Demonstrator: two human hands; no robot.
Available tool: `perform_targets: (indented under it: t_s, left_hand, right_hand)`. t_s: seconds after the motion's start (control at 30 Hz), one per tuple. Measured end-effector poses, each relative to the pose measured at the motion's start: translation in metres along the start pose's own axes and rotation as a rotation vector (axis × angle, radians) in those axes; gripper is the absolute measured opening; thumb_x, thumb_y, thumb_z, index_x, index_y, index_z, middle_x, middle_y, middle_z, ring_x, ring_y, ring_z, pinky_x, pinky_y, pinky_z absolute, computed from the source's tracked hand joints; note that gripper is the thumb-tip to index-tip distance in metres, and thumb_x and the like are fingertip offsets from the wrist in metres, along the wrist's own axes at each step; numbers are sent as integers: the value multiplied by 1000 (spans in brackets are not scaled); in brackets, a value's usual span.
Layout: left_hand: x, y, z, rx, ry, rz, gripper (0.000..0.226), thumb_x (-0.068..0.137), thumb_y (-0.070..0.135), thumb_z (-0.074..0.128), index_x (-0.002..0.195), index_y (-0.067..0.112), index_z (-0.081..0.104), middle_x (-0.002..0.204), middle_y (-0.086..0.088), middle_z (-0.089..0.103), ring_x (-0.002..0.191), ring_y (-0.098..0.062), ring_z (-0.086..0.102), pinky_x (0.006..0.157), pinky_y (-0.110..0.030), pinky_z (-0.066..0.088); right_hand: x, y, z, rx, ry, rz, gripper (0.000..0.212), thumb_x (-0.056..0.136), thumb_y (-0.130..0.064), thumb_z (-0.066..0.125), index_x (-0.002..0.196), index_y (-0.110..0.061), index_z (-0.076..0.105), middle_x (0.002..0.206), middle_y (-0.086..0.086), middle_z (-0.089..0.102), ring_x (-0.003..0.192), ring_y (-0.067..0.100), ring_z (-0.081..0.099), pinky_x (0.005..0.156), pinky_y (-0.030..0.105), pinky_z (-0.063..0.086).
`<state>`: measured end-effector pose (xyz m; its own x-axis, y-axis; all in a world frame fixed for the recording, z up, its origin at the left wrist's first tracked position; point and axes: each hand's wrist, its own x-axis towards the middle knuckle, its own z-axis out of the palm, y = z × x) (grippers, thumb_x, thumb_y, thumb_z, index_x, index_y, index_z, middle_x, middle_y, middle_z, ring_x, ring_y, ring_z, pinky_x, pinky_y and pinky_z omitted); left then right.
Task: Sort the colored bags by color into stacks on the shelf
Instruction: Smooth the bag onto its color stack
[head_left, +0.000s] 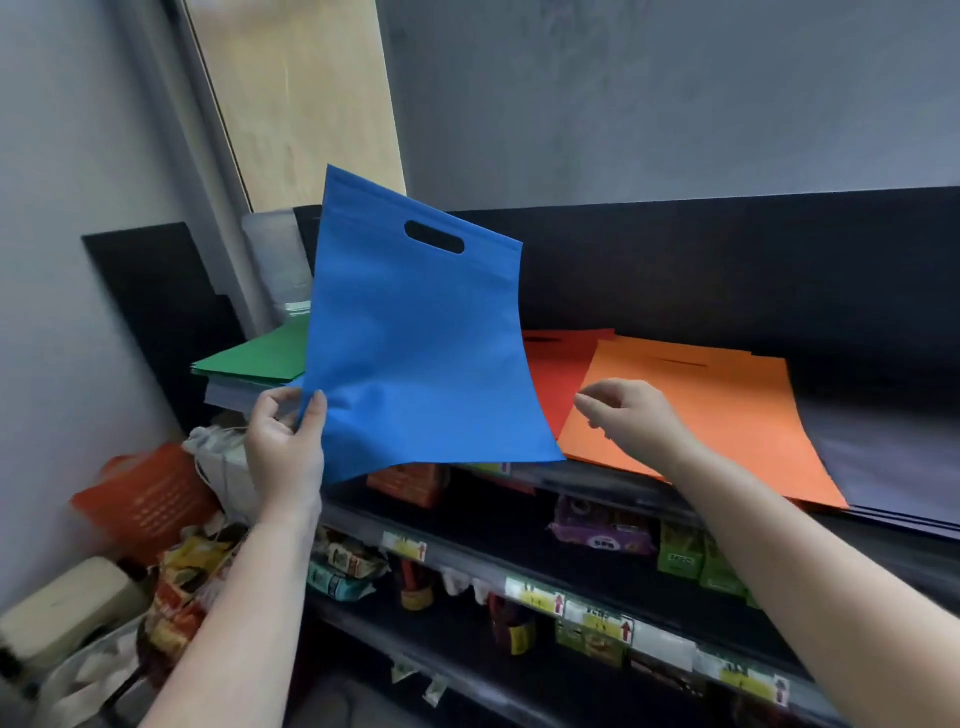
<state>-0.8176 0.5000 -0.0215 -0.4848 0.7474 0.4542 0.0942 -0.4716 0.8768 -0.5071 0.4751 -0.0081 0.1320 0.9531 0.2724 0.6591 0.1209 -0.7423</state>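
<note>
Left hand (284, 447) up in front of the shelf (649, 488), thumb and fingers pinching the lower left corner of the blue bag (415, 353). That bag stands up off the hand, tilted, handle slot at the top, its lower edge sagging out to the right over the shelf's front lip. Behind the bag's left edge, the green stack (254, 353) lies flat on the top shelf, just above the left hand. Right of the blue bag, a red stack (558, 374) peeks out, partly covered by the bag. Next along, the orange stack (717, 415) lies flat, overlapping the red. Right hand (626, 415) hovers over the orange stack's near left corner, fingers loosely curled, gripping nothing, close to the blue bag's right edge but apart from it. Far right, a dark stack (893, 462) sits partly under the orange one. Down below, packaged goods (602, 525) line the lower shelves, and an orange basket (148, 499) sits low on the left.
</note>
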Motion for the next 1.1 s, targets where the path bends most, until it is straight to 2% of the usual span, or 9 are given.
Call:
perform_targets:
  t_s: [0.13,0.3,0.47,0.57,0.67,0.8,0.9,1.0,1.1]
  left_hand:
    - [44,-15,-4,-81,-69,-45,15,93,16,59,85,26,51,81,4,66,64,-1,64,58,-21,51]
    - [119,-36,-4,-96,-179,-33,15,91,15,61,84,23,51,65,10,71,59,-3,66,53,-20,52]
    - [203,-60,3,172,-282,182,11,89,19,65,89,16,54,74,1,66,68,-18,63,65,-37,49]
    - [247,-83,15,331,-329,251,16,89,20,66,95,9,56,87,-7,64,81,-23,60,69,-34,46]
    - [276,-109,31,460,-397,267,16,89,17,65,97,6,56,89,-3,56,85,-19,53,70,-28,38]
    - [295,-146,45,695,-519,236,20,92,23,60,101,7,54,93,-2,55,80,-20,49,65,-30,36]
    - [297,-165,51,936,-613,165,24,93,30,58,103,9,52,93,-5,59,75,-22,51,59,-31,37]
    - [295,-175,54,1225,-708,269,33,93,37,56,113,10,53,111,-7,57,97,-24,52,70,-33,42]
    - [294,-174,62,1334,-736,431,38,96,39,49,120,10,53,118,-7,51,111,-25,46,85,-35,42]
  right_hand:
    - [38,-30,46,194,-70,116,22,95,-33,55,95,-14,66,79,0,63,69,15,57,67,30,50]
    - [86,-54,93,541,-30,228,10,91,-10,60,84,-8,65,85,7,66,71,16,60,59,25,46]
    - [136,-75,132,363,143,200,16,87,-11,65,71,-11,63,66,3,59,55,15,51,49,26,42]
    - [163,-80,152,177,189,191,18,85,-15,68,69,-9,64,60,3,58,48,15,50,49,26,41]
    - [183,-81,170,-3,204,211,19,84,-19,67,69,-8,63,71,5,63,67,21,60,62,33,49]
    - [199,-76,191,-241,178,267,31,84,-21,64,58,-15,49,68,1,55,73,23,54,58,29,36]
    - [205,-70,205,-395,97,315,28,86,-25,62,65,-13,50,76,3,57,80,28,57,56,27,34]
    - [207,-66,213,-539,56,325,24,85,-36,64,82,-14,55,96,5,62,95,28,61,63,26,37]
    - [207,-63,204,-630,123,293,38,83,-50,62,78,-13,54,98,5,63,92,28,60,63,27,36]
